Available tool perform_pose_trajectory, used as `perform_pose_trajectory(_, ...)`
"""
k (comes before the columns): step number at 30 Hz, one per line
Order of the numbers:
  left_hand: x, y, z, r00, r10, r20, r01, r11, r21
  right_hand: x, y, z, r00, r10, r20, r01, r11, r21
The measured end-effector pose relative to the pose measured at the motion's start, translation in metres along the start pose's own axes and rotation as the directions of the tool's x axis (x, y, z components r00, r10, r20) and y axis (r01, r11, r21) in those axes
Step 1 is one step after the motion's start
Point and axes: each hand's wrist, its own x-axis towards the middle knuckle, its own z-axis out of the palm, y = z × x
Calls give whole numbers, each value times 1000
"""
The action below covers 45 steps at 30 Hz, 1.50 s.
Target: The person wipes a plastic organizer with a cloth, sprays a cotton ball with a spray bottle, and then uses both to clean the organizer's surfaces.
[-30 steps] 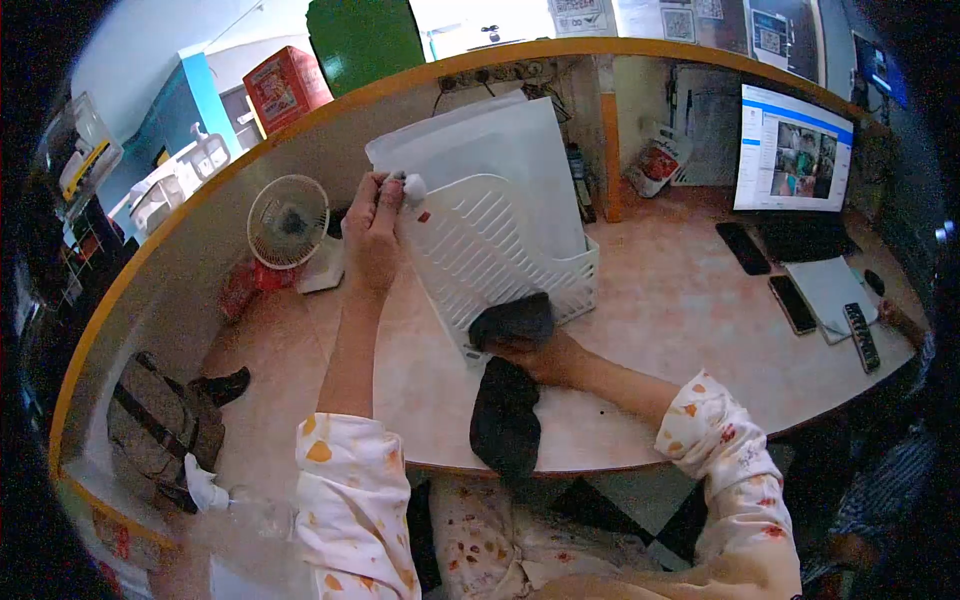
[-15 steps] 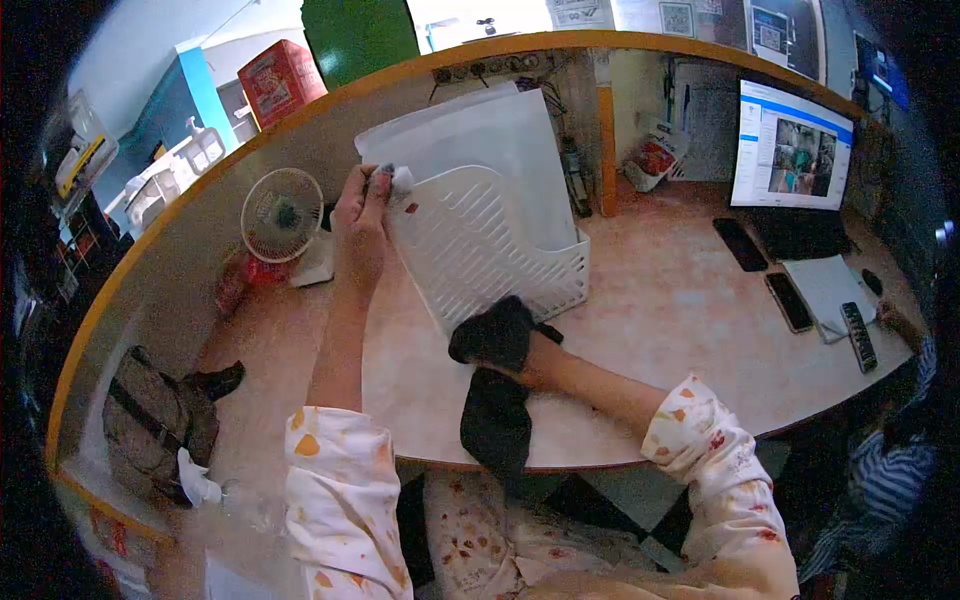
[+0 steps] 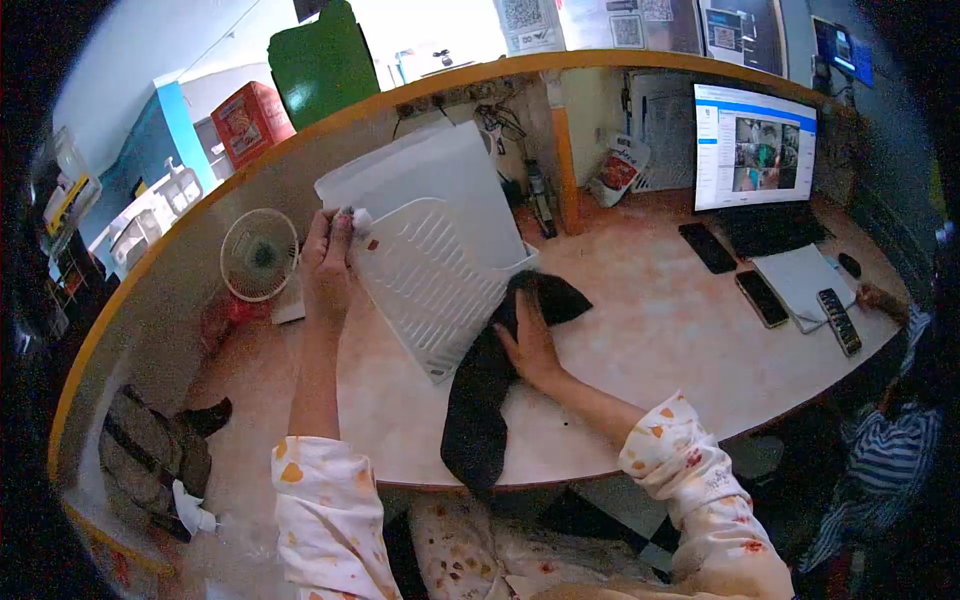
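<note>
A white slotted file holder (image 3: 430, 290) stands tilted on the pinkish desk (image 3: 640, 330), with white sheets or folders (image 3: 440, 175) in it. My left hand (image 3: 328, 250) is closed on the holder's upper left edge, beside a small white bit at the fingertips. My right hand (image 3: 533, 335) is closed on a black cloth (image 3: 478, 410) at the holder's lower right side. One end of the cloth spreads to the right of the hand, and the other hangs down to the desk's front edge.
A small fan (image 3: 260, 255) and a dark bag (image 3: 150, 445) are at the left. At the right are a laptop (image 3: 755, 150), two phones (image 3: 707, 248), a notebook (image 3: 800, 285) and a remote (image 3: 838, 322). Another person's hand (image 3: 882, 300) rests at the far right edge.
The holder now leans further left in view. My right hand has moved up and right along its side with the cloth, which is now more spread out. The view has shifted slightly.
</note>
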Motion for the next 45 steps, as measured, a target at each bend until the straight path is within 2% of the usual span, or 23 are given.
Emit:
perform_pose_trajectory(2,0,6,2,991,-129,20,131,987,-92,2,-11,-4,997,-77,4,77,997,-8)
perform_pose_trajectory(4,-3,1,9,996,-87,-23,81,979,-185,10,-20,-1,981,-194,25,195,980,-44)
perform_pose_trajectory(5,-3,-1,8,998,-62,-22,59,988,-145,17,-24,0,967,-251,37,253,966,-61)
perform_pose_trajectory(6,-2,-2,6,999,-38,-20,36,994,-106,25,-24,1,978,-209,-8,209,978,-20)
perform_pose_trajectory(7,0,-1,1,1000,-12,10,11,1000,19,35,-21,2,985,-165,-50,166,986,23)
perform_pose_trajectory(9,1,-4,1,999,-9,31,9,1000,-10,38,-7,9,995,-66,-71,71,995,66)
perform_pose_trajectory(10,0,-6,7,999,-31,16,34,986,-164,34,2,9,992,-90,-87,95,994,49)
perform_pose_trajectory(12,-1,-4,8,999,-33,6,33,975,-221,27,11,5,983,-143,-118,145,989,6)
perform_pose_trajectory(13,-3,0,4,1000,-14,12,15,992,-125,31,12,3,964,-188,-188,192,981,0)
perform_pose_trajectory(15,-3,9,3,999,-34,12,35,997,-65,42,9,-7,970,-80,-231,125,975,186)
perform_pose_trajectory(16,-2,12,4,997,-76,9,76,992,-99,49,6,-13,969,-25,-244,95,955,280)
perform_pose_trajectory(17,-3,13,3,993,-118,7,118,984,-131,55,6,-18,972,-42,-233,110,952,284)
perform_pose_trajectory(20,-1,9,2,998,-67,15,67,998,-16,71,11,-27,978,-84,-191,136,950,280)
perform_pose_trajectory(24,-2,0,4,999,37,14,-36,997,-64,85,6,-32,985,-108,-135,143,947,289)
perform_pose_trajectory(28,0,11,-1,997,-49,58,49,999,-3,111,-16,-34,962,-162,-218,216,945,248)
perform_pose_trajectory(29,1,12,-2,993,-87,78,84,996,35,115,-16,-32,957,-163,-241,232,928,292)
perform_pose_trajectory(32,-3,0,3,1000,5,26,-4,999,-44,116,-13,-20,979,-79,-186,143,920,365)
perform_pose_trajectory(34,-2,0,3,1000,24,18,-24,999,-25,110,-2,-17,990,-111,-90,134,936,326)
perform_pose_trajectory(35,-3,1,3,1000,-1,24,2,1000,-31,105,3,-17,992,-122,-41,129,943,307)
perform_pose_trajectory(38,-1,2,3,994,-106,25,108,988,-114,92,14,-18,985,-161,-54,169,965,202)
perform_pose_trajectory(41,-2,1,1,997,-76,35,79,993,-89,97,-6,-44,986,-151,65,140,978,156)
perform_pose_trajectory(44,1,0,-2,990,-142,15,141,989,40,113,-20,-50,996,-87,4,83,964,252)
perform_pose_trajectory(45,0,5,0,990,-143,12,142,989,38,123,-26,-51,992,-119,-42,127,948,293)
